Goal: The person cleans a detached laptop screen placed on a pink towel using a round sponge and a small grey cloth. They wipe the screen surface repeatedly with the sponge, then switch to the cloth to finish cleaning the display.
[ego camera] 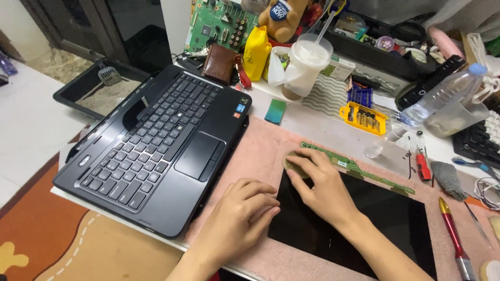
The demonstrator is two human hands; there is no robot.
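Observation:
A bare black display panel (380, 218) lies flat on a pink mat (265, 140), with a narrow green circuit strip (359, 169) along its far edge. My right hand (323, 184) rests on the panel's upper left corner, fingers pressing a small round olive-coloured pad (292, 162) against it. My left hand (239, 213) sits with curled fingers at the panel's left edge, fingertips touching the edge. To the left lies a black laptop base (156, 145) with keyboard and touchpad, screen removed.
Behind the mat stand a lidded plastic cup with a straw (307, 65), a yellow screwdriver-bit case (363, 118), a clear water bottle (442, 96), a brown wallet (220, 62) and a green circuit board (219, 23). A red screwdriver (422, 166) and a red pen (452, 237) lie at right.

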